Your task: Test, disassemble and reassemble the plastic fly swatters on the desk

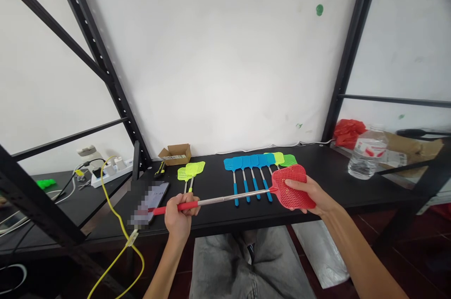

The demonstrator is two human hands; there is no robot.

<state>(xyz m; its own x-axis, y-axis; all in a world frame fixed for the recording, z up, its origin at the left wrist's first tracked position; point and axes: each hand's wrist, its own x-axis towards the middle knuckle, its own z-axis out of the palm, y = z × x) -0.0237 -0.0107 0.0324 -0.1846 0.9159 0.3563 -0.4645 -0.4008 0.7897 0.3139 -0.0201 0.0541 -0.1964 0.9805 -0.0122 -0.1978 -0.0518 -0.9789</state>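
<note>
A red fly swatter (232, 197) with a metal shaft is stretched level above the front of the black table. My left hand (179, 214) is closed round its red handle. On the other side, my right hand (313, 195) grips the perforated red head, thumb on top and fingers beneath. Behind the shaft lie several blue fly swatters (251, 161) in an overlapping row, handles toward me. A yellow-green swatter (278, 158) and a green swatter (289, 160) lie at the row's right end. Two yellow-green swatters (191, 168) rest behind my left hand, their handles partly hidden.
A phone (151, 202), partly blurred, lies at left with a yellow cable (118, 214). Behind it are a tape measure (160, 169) and a small open cardboard box (175, 154). At right stands a plastic bottle (368, 153) beside a red bag (348, 133). Black rack posts (348, 54) flank the table.
</note>
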